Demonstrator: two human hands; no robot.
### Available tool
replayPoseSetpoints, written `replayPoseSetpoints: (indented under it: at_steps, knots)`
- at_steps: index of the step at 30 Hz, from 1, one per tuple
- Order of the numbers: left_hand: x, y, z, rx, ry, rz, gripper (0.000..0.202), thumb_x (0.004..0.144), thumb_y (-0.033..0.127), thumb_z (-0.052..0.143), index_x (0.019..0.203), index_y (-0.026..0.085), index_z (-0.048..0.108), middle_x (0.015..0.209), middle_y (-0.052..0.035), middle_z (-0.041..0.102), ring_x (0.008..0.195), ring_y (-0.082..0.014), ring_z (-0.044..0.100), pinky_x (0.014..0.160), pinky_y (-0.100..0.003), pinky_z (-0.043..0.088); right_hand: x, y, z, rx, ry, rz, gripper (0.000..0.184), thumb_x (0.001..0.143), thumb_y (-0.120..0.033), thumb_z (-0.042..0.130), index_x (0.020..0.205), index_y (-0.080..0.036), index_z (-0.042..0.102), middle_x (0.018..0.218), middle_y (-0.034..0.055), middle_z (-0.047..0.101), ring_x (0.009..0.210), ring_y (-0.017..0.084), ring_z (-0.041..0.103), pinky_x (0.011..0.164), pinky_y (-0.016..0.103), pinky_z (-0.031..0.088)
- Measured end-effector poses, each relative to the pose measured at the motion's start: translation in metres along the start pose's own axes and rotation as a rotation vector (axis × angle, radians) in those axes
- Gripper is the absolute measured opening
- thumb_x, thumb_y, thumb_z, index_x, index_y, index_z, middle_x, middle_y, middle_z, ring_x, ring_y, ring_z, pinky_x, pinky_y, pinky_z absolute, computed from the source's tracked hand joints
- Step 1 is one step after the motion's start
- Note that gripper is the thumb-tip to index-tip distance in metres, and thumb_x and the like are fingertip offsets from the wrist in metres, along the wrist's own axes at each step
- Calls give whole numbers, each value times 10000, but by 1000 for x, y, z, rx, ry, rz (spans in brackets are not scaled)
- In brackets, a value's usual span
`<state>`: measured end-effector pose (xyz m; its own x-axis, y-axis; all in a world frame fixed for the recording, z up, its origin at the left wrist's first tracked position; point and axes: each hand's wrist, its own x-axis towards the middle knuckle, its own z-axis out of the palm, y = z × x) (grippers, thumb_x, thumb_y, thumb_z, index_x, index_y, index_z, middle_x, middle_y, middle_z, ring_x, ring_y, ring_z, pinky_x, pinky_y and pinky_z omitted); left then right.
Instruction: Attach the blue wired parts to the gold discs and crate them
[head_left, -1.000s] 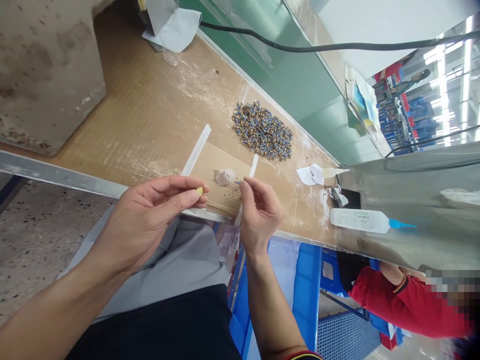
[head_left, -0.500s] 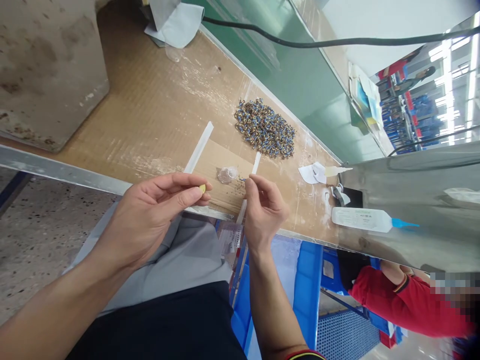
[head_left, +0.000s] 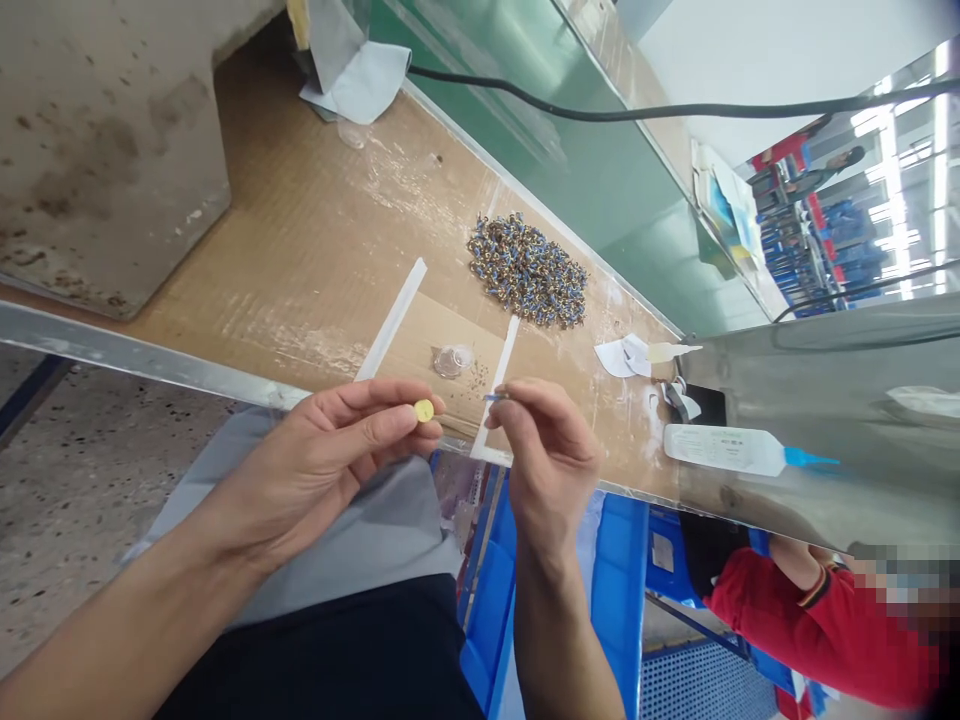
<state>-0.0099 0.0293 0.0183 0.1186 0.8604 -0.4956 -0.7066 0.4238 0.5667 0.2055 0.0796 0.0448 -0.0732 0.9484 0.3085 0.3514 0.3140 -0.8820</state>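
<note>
A small round yellow disc (head_left: 424, 411) is pinched between the thumb and fingers of my left hand (head_left: 337, 440), its flat face turned up. My right hand (head_left: 551, 450) pinches a small blue-tipped part (head_left: 493, 397), a short way to the right of the disc and apart from it. Just beyond both hands, a clear plastic piece (head_left: 451, 361) lies on a cardboard sheet (head_left: 420, 330), with tiny dark bits (head_left: 478, 378) scattered beside it. Farther back sits a heap of small blue and brass-coloured parts (head_left: 529, 270).
White tape strips (head_left: 394, 315) cross the cardboard-covered bench (head_left: 300, 230). At the right lie a white bottle with a blue nozzle (head_left: 724, 450) and a paper scrap (head_left: 619, 355). A stained block (head_left: 105, 150) stands left. A person in a red shirt (head_left: 810, 620) is at lower right.
The yellow disc has turned so that its round face shows. Both hands have shifted slightly right and nearer to me, and my right hand has rotated, still pinching the blue-tipped part.
</note>
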Motion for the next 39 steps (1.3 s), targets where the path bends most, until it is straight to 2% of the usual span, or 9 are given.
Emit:
replayPoseSetpoints:
  at_steps: [3,7,10,20,29,39]
  knots:
    - [0,0,5,-50,-80,-13,252,842,417,1142,1021,292,1017,1034,-56,953,845,-174,876,880,-231,749,0,-14,-3,62,-118,-71,126,1118,-225,862,1181,-320,916,1169,43,864,1029,233,867,886,405,757]
    - [0,-1,9,-85,-137,-23,223,873,416,1128,1027,296,1019,975,-55,949,798,-164,877,838,-219,744,2,-18,1,54,-152,-182,197,1142,-191,835,1219,-350,921,1173,31,870,1064,230,876,948,420,756]
    - [0,-1,11,-97,-169,-3,205,908,403,1108,1052,286,1022,1005,-59,960,814,-153,886,823,-184,727,3,-19,4,96,-168,-209,263,1145,-143,821,1259,-358,921,1177,22,876,1071,219,879,960,410,756]
    - [-4,-3,16,-107,-178,46,258,884,414,1130,1053,252,1022,968,-57,961,797,-138,881,815,-168,730,1,-21,3,134,-199,-229,357,1125,-67,828,1311,-355,928,1212,21,886,1077,192,873,959,360,749]
    - [-6,-3,16,-131,-173,36,245,885,408,1129,1022,239,1017,905,-50,941,786,-144,873,808,-178,732,3,-26,3,82,-192,-280,379,1105,-8,803,1272,-327,923,1176,13,891,1060,175,876,937,309,754]
    - [-8,-2,17,-138,-179,29,262,866,419,1142,1027,253,1019,922,-51,949,775,-133,869,799,-163,720,2,-26,1,59,-202,-287,377,1113,-24,798,1283,-338,922,1183,18,890,1045,192,886,918,343,765]
